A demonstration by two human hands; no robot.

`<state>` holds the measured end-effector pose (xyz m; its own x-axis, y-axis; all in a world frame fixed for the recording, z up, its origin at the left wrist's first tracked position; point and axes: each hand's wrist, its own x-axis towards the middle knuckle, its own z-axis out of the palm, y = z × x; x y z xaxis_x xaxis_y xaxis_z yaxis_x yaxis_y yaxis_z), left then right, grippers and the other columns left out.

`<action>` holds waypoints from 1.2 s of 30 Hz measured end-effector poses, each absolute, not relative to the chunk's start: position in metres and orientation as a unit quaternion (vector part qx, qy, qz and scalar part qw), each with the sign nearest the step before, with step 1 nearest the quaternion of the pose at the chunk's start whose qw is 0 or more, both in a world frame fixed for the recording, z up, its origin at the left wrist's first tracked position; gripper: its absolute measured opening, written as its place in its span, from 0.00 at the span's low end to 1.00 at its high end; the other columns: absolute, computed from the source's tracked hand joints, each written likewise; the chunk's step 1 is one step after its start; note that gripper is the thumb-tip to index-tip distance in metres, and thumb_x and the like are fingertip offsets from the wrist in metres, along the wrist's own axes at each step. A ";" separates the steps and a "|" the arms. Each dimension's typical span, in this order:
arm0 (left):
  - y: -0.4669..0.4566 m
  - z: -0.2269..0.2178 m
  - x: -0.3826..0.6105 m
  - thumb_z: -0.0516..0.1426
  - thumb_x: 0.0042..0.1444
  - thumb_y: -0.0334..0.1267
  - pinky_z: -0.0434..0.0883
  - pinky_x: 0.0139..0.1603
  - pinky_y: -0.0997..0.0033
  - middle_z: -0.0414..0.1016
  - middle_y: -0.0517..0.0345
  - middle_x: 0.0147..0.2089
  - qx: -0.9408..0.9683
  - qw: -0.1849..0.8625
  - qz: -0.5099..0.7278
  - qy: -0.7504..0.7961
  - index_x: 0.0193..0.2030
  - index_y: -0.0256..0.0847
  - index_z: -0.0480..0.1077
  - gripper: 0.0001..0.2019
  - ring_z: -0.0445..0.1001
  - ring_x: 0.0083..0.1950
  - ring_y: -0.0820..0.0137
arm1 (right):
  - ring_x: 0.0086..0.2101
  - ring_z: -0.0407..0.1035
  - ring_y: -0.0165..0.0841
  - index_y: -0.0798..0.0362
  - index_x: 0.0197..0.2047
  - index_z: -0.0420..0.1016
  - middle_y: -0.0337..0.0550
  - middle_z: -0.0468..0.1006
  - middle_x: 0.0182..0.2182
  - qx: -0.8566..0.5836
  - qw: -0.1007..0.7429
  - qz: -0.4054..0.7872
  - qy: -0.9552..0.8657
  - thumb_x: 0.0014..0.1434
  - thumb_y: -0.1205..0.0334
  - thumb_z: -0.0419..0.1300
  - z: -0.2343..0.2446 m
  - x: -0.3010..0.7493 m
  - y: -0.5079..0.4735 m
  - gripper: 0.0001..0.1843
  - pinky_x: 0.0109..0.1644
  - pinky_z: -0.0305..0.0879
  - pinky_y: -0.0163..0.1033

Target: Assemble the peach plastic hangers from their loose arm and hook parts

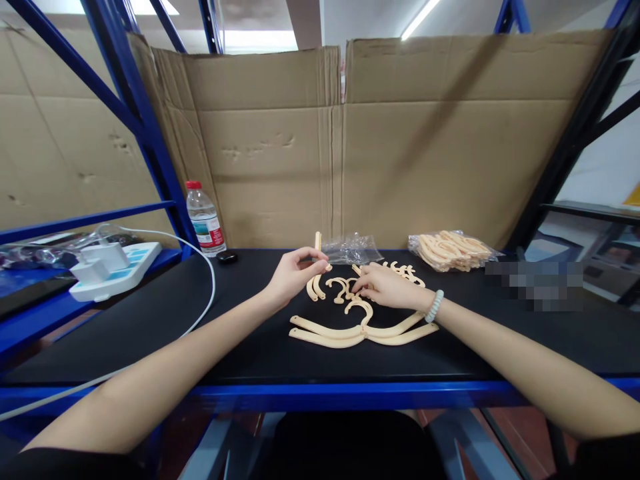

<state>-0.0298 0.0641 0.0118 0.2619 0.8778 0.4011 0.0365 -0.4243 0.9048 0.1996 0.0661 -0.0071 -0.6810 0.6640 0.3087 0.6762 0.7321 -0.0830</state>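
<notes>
My left hand (293, 273) pinches a short cream plastic strip (317, 241) and holds it upright above the black work surface (150, 320). My right hand (385, 285), with a bead bracelet at the wrist, rests fingers-down on a small cream hook-shaped piece (361, 308) among loose curved pieces (340, 287). In front of both hands lie two long cream hanger arms (327, 333), joined at the hook. Curved pieces (315, 288) lie just under the left hand.
A clear bag of cream parts (450, 250) sits at the back right, an empty clear bag (353, 248) at the back middle. A water bottle (205, 220), a small black object (227, 257) and a white power strip (113, 267) with a cable stand left. Cardboard walls (400, 133) stand behind.
</notes>
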 end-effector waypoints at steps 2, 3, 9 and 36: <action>0.063 0.012 -0.030 0.64 0.45 0.37 0.71 0.46 0.68 0.75 0.57 0.33 0.675 0.417 0.511 0.330 0.34 0.36 0.70 0.11 0.76 0.38 0.70 | 0.38 0.62 0.34 0.50 0.40 0.80 0.45 0.71 0.35 -0.364 0.156 -0.035 -0.918 0.58 0.69 0.57 -0.008 0.201 0.067 0.11 0.44 0.58 0.38; 0.063 0.013 -0.029 0.64 0.45 0.37 0.71 0.45 0.69 0.75 0.58 0.33 0.673 0.415 0.518 0.325 0.33 0.36 0.69 0.10 0.76 0.37 0.71 | 0.38 0.61 0.34 0.50 0.39 0.80 0.45 0.70 0.34 -0.359 0.157 -0.042 -0.919 0.57 0.68 0.58 -0.008 0.201 0.068 0.10 0.43 0.58 0.38; 0.063 0.014 -0.030 0.64 0.46 0.36 0.71 0.40 0.72 0.72 0.60 0.32 0.674 0.410 0.538 0.298 0.33 0.37 0.68 0.10 0.75 0.36 0.71 | 0.39 0.60 0.34 0.51 0.34 0.78 0.43 0.70 0.35 -0.311 0.164 -0.118 -0.929 0.59 0.68 0.58 -0.009 0.198 0.067 0.07 0.41 0.54 0.38; 0.047 0.013 -0.020 0.65 0.47 0.36 0.72 0.43 0.73 0.77 0.55 0.37 0.558 0.593 0.519 0.261 0.37 0.35 0.69 0.12 0.75 0.36 0.75 | 0.30 0.72 0.29 0.56 0.40 0.75 0.45 0.76 0.35 -0.350 0.478 0.310 -0.744 0.60 0.57 0.51 0.023 0.195 0.036 0.15 0.33 0.71 0.34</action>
